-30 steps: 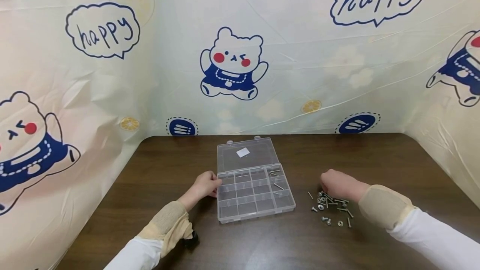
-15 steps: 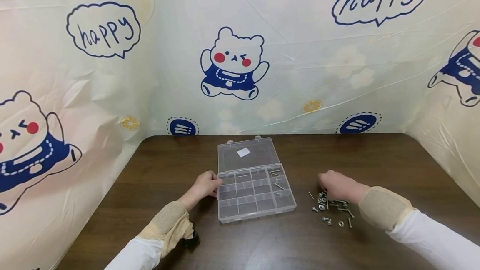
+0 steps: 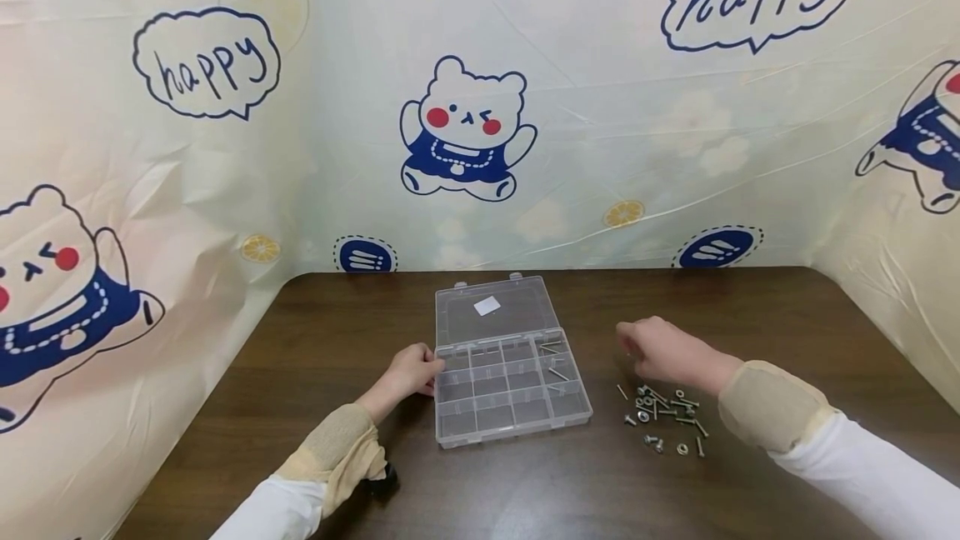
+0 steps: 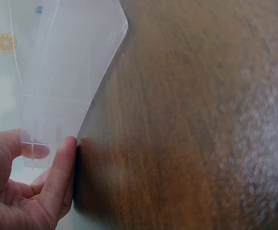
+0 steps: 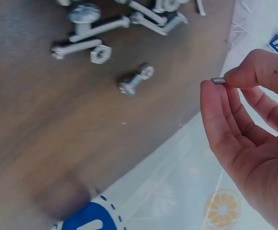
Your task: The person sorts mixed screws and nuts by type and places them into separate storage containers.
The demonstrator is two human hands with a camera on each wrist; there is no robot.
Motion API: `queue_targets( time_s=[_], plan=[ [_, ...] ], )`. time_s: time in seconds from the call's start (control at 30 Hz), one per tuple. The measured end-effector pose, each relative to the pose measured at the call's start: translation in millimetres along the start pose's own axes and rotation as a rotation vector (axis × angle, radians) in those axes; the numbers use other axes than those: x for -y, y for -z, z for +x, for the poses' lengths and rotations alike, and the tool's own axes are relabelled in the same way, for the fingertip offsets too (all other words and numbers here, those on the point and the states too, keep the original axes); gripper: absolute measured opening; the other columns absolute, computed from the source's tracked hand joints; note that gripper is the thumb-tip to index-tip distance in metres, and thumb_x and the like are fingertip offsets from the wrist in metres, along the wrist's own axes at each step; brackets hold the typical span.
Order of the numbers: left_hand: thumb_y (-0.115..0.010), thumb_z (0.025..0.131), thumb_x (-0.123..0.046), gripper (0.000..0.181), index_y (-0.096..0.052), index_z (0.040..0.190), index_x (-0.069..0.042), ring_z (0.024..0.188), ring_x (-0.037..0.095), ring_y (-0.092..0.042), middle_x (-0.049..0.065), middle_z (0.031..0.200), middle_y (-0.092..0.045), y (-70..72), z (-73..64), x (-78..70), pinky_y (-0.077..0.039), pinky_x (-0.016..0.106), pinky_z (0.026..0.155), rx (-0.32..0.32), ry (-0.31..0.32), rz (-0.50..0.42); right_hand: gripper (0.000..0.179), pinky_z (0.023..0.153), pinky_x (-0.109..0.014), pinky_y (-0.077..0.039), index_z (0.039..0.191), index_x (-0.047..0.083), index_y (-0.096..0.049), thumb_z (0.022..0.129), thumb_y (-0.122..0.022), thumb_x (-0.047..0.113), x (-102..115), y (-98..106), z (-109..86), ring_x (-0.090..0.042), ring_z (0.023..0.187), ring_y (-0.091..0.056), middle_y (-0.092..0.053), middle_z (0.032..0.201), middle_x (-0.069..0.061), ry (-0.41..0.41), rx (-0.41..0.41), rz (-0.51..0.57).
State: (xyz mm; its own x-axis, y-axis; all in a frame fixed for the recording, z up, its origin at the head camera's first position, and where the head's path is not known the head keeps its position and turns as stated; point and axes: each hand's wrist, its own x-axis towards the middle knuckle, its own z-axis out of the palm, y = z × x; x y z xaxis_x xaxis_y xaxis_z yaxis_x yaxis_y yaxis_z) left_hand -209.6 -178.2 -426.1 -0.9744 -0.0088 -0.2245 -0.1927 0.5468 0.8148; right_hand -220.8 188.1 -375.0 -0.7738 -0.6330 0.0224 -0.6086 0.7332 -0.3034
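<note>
A clear plastic compartment box [image 3: 491,394] lies on the table with its lid folded back. My left hand [image 3: 411,369] pinches the left wall of the box; in the left wrist view the thumb shows through the plastic and the fingers lie along its outside. Thin screws [image 3: 558,373] lie in its right-hand compartments. To the right, my right hand [image 3: 667,350] is raised just behind a loose pile of screws and nuts [image 3: 651,401]. Between thumb and fingertips it pinches a small metal screw [image 5: 217,81], of which only a short grey end shows.
The dark wooden table [image 3: 330,332] ends at a printed cloth backdrop [image 3: 570,148] behind and at the sides. The box lid [image 3: 517,307], with a white label, leans toward the backdrop. A hex nut [image 5: 101,54] lies among the screws.
My right hand has lifted from the pile and moved a little left, uncovering more screws and a nut. The left hand and the box have stayed in place.
</note>
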Motion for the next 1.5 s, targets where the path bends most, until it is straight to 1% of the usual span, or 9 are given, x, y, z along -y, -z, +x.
queue_targets(
  time_s=[0.27,0.47,0.7,0.93,1.17,1.27,1.4,1.43,1.5],
  plan=[
    [-0.050,0.077,-0.003,0.008,-0.045,0.073,0.001,0.051,0.013,-0.052,0.009,0.065,-0.047,-1.2,0.3,2.1,-0.056,0.027,0.048,-0.005,-0.002,-0.004,0.024,0.047,-0.019,-0.037,0.074,0.010,-0.050,0.062,-0.061,-0.007,9,4,8.3,-0.007,0.056,-0.040,-0.042,0.062,0.008,0.100,-0.109,-0.030],
    [-0.050,0.078,-0.004,0.008,-0.045,0.073,0.001,0.051,0.012,-0.052,0.009,0.065,-0.048,-0.3,-0.1,2.4,-0.056,0.027,0.048,-0.004,0.002,0.007,0.023,0.048,-0.019,-0.037,0.073,0.010,-0.050,0.062,-0.058,-0.009,21,7,16.7,-0.007,0.058,-0.040,-0.041,0.063,0.006,0.135,-0.122,-0.041],
    [-0.050,0.077,-0.004,0.008,-0.046,0.073,0.000,0.051,0.012,-0.051,0.008,0.064,-0.048,0.4,0.0,3.7,-0.056,0.026,0.048,-0.011,0.000,0.028,0.024,0.047,-0.018,-0.035,0.074,0.009,-0.050,0.062,-0.057,-0.010,38,7,29.8,-0.007,0.058,-0.039,-0.040,0.064,0.005,0.185,-0.117,-0.020],
    [-0.050,0.077,-0.004,0.008,-0.046,0.072,0.000,0.051,0.012,-0.051,0.008,0.064,-0.048,-0.3,-1.1,3.9,-0.055,0.026,0.048,-0.014,-0.010,0.024,0.021,0.048,-0.017,-0.035,0.075,0.009,-0.051,0.063,-0.055,-0.008,49,-3,41.2,-0.006,0.058,-0.039,-0.040,0.065,0.006,0.225,-0.105,-0.003],
    [-0.051,0.079,-0.004,0.008,-0.046,0.074,0.001,0.052,0.013,-0.052,0.009,0.065,-0.049,-0.3,-0.2,1.8,-0.056,0.026,0.049,0.000,0.012,0.026,0.020,0.049,-0.020,-0.037,0.076,0.005,-0.050,0.065,-0.056,-0.010,58,-12,49.0,-0.008,0.061,-0.040,-0.040,0.068,0.003,0.225,-0.059,0.061],
    [-0.051,0.079,-0.004,0.009,-0.045,0.074,0.001,0.052,0.013,-0.053,0.009,0.065,-0.049,0.2,-0.3,0.5,-0.056,0.026,0.049,-0.001,0.010,0.023,0.020,0.048,-0.019,-0.037,0.076,0.005,-0.050,0.064,-0.053,-0.011,60,-16,50.8,-0.007,0.060,-0.039,-0.040,0.067,0.004,0.258,-0.068,0.069],
    [-0.051,0.078,-0.004,0.008,-0.045,0.074,0.001,0.052,0.013,-0.053,0.009,0.065,-0.049,0.7,-1.1,0.0,-0.056,0.026,0.049,-0.003,0.011,0.010,0.019,0.049,-0.019,-0.038,0.075,0.006,-0.051,0.065,-0.053,-0.010,60,-20,52.7,-0.007,0.060,-0.041,-0.041,0.066,0.006,0.256,-0.036,0.051],
    [-0.051,0.078,-0.004,0.008,-0.045,0.074,0.001,0.052,0.013,-0.053,0.009,0.065,-0.049,0.9,-1.2,0.0,-0.056,0.026,0.049,-0.002,0.012,0.008,0.018,0.049,-0.019,-0.039,0.075,0.007,-0.052,0.066,-0.054,-0.009,59,-20,53.1,-0.007,0.060,-0.041,-0.042,0.066,0.006,0.240,-0.018,0.047],
    [-0.051,0.078,-0.003,0.009,-0.045,0.073,0.000,0.052,0.013,-0.053,0.009,0.065,-0.049,1.2,-1.7,-0.2,-0.056,0.026,0.049,-0.001,0.015,0.004,0.018,0.050,-0.019,-0.040,0.074,0.008,-0.053,0.067,-0.055,-0.008,58,-21,53.5,-0.007,0.061,-0.042,-0.043,0.067,0.006,0.234,0.002,0.027]
  ],
)
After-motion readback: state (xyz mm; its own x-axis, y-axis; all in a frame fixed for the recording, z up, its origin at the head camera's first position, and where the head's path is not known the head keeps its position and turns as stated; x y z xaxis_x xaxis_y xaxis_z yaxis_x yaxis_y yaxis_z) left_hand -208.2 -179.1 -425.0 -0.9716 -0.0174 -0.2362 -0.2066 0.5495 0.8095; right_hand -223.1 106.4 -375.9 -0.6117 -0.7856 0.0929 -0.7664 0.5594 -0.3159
